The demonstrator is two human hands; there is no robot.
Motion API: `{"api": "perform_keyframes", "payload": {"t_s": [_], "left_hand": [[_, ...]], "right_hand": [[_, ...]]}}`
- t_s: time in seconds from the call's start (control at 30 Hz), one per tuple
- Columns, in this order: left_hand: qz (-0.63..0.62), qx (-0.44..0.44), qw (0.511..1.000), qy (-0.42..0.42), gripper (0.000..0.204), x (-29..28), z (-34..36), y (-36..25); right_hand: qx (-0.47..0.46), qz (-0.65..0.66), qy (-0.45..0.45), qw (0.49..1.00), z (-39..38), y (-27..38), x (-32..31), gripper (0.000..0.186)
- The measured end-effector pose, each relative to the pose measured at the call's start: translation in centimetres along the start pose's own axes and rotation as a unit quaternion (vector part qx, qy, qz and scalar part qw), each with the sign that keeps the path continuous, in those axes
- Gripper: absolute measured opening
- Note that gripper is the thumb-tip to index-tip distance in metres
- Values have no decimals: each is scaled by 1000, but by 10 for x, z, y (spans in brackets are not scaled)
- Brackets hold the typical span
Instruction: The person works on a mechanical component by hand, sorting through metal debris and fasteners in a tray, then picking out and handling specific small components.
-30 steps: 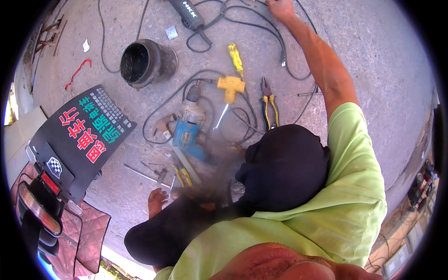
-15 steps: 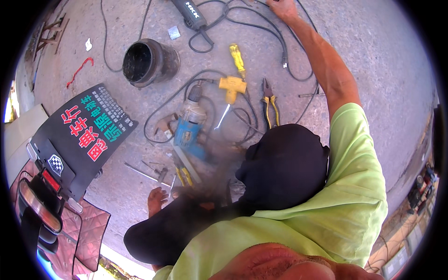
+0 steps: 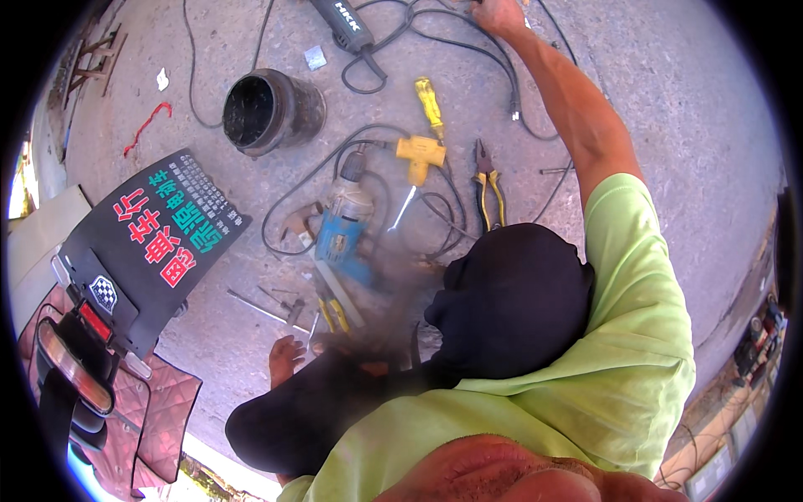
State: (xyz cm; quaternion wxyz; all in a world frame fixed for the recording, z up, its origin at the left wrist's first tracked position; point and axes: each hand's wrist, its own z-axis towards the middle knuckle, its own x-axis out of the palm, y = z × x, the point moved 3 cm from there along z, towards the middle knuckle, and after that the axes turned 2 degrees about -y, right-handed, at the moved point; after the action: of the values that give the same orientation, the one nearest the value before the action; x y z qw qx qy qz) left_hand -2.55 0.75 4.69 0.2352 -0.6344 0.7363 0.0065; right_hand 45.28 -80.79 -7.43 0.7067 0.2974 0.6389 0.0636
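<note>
My right arm reaches far out, and my right hand point(image 3: 499, 17) is at the top edge with fingers closed, partly cut off. What it grips is hidden; a black power cable point(image 3: 468, 32) runs close by. My left hand point(image 3: 286, 358) is beside my bent left knee, low on the left, fingers loosely apart and nothing visible in them. Near it lie thin metal rods point(image 3: 255, 307) and a yellow-handled tool point(image 3: 337, 315). A blue electric drill point(image 3: 339, 238) lies farther off, beside a hammer point(image 3: 299, 224) and a yellow cable splitter point(image 3: 421, 153).
Yellow-handled pliers point(image 3: 487, 192) and a yellow screwdriver point(image 3: 429, 105) lie ahead on the concrete floor. A black cylindrical container point(image 3: 284, 115) stands upper left; a dark corded power tool point(image 3: 345, 25) is beyond it. A vehicle's black mudguard point(image 3: 150, 222) and red tail light point(image 3: 75, 364) occupy the left.
My right hand has shifted slightly left, and a small pale object beside it now shows. My left hand is nearly unchanged. The whole view has shifted a little.
</note>
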Motion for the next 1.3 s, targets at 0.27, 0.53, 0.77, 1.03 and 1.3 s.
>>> {"api": "perform_keyframes", "payload": {"t_s": [0.27, 0.53, 0.77, 1.03, 1.3], "left_hand": [[4, 13, 1000, -2, 37, 11, -12, 1], [57, 42, 997, 5, 43, 12, -6, -33], [84, 72, 994, -3, 42, 32, -13, -28], [82, 119, 989, -19, 36, 19, 8, -23], [53, 145, 988, -3, 27, -15, 33, -54]], "right_hand": [[-9, 17, 16, 1000, -5, 29, -9, 31], [-65, 101, 17, 993, 22, -29, 6, 44], [-65, 215, 170, 960, -4, 54, 18, 35], [-128, 214, 338, 907, -67, 170, -19, 25], [-215, 179, 474, 835, -179, 322, -84, 19]]}}
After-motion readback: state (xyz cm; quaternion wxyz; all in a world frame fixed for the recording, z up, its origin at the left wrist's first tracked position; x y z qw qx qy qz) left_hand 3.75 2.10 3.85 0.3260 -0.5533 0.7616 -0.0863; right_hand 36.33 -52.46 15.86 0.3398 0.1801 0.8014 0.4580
